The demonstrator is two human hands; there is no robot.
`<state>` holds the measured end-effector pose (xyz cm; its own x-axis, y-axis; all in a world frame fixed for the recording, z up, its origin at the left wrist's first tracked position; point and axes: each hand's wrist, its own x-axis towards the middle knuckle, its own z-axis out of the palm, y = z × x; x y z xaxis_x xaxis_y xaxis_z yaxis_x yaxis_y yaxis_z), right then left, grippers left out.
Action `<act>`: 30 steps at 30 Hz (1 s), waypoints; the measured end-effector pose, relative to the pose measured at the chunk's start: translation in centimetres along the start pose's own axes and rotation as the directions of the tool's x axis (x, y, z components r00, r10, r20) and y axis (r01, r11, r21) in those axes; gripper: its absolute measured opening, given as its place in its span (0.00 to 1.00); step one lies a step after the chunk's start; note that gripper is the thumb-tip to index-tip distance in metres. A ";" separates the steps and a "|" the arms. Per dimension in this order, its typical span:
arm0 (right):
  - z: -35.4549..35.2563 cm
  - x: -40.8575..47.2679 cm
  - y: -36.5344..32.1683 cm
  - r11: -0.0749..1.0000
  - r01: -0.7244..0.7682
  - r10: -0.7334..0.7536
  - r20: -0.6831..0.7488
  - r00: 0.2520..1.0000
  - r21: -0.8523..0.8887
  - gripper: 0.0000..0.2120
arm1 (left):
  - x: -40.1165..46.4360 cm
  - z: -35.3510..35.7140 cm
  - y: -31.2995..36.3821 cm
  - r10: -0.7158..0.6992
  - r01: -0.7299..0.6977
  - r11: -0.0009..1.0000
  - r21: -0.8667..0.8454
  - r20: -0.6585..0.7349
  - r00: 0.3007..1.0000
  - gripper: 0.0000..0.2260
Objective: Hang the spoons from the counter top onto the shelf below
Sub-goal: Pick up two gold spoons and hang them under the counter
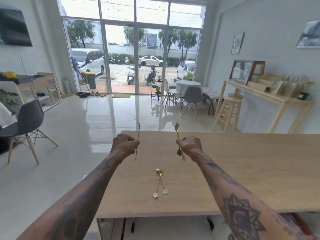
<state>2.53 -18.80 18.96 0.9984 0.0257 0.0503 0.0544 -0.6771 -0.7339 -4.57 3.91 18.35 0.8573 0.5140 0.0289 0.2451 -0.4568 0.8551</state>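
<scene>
We grip thin gold spoons with flower ends (178, 135) upright in both closed hands, left (125, 144) and right (189, 146), ready for hanging, while two more (160, 182) wait on the light wooden tabletop (242, 170).

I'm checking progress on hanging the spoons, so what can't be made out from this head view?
- Shelf below: hidden under the counter top and cut by the bottom edge.
- Spoons in the right hand: overlapping, count unclear.
- Spoon in the left hand: seen edge-on, too thin.
- Spoons on the counter: bowls overlap.
</scene>
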 end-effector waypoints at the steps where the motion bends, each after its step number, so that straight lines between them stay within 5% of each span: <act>1: -0.4 -1.2 -0.8 1.000 0.013 -0.013 -0.013 1.000 0.002 0.21 | -1.0 -1.0 0.4 0.007 -0.007 1.000 -0.015 0.000 1.000 0.07; 12: 0.7 -14.5 -3.0 0.996 0.019 -0.018 -0.013 1.000 0.082 0.16 | -11.6 -5.5 -3.7 0.011 -0.006 0.998 -0.065 0.073 0.997 0.09; 20: 8.2 -21.7 5.0 0.994 -0.108 0.113 0.204 0.972 -0.032 0.13 | -17.5 -0.3 -14.8 -0.136 0.135 0.991 0.016 0.171 0.976 0.11; 30: 18.4 -22.3 17.3 0.936 -0.337 0.345 0.421 0.839 -0.096 0.10 | -19.3 9.4 -27.5 -0.353 0.356 0.934 0.043 0.282 0.892 0.07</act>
<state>-18.50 -17.56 -7.33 0.8628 0.0971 -0.4961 -0.2873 -0.7134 -0.6392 -23.59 -0.24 -10.55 0.8059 0.4153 -0.4219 0.5532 -0.2744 0.7866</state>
